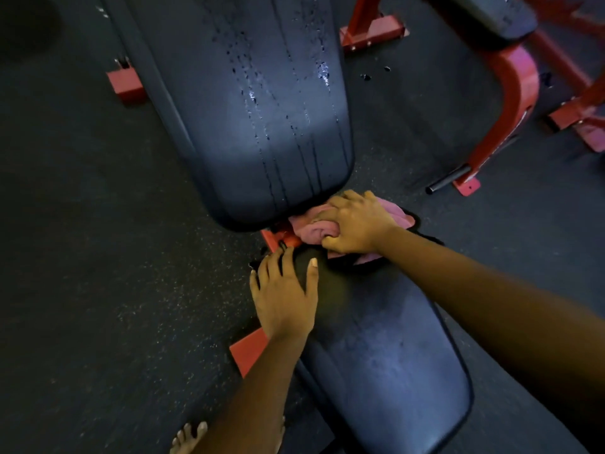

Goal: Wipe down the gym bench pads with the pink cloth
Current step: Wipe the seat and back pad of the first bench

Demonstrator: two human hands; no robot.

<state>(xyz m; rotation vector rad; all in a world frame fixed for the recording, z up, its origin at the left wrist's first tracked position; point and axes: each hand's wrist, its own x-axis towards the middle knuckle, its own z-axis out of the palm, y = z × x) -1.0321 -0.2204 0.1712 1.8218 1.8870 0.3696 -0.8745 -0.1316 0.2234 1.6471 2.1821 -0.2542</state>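
your right hand (pixel 357 224) grips the bunched pink cloth (pixel 314 229) at the seat pad's (pixel 393 355) far edge; left hand (pixel 283 296) rests spread on its corner. back pad (pixel 255 109) remains streaked wet, so wiping looks unfinished

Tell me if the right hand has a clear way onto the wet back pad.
Likely yes: the right hand grips the pink cloth at the lower edge of the back pad, and nothing lies on it.

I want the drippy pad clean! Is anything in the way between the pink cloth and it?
Nothing visible is. The right hand grips the pink cloth right at the lower edge of the back pad; only bare wet pad lies above.
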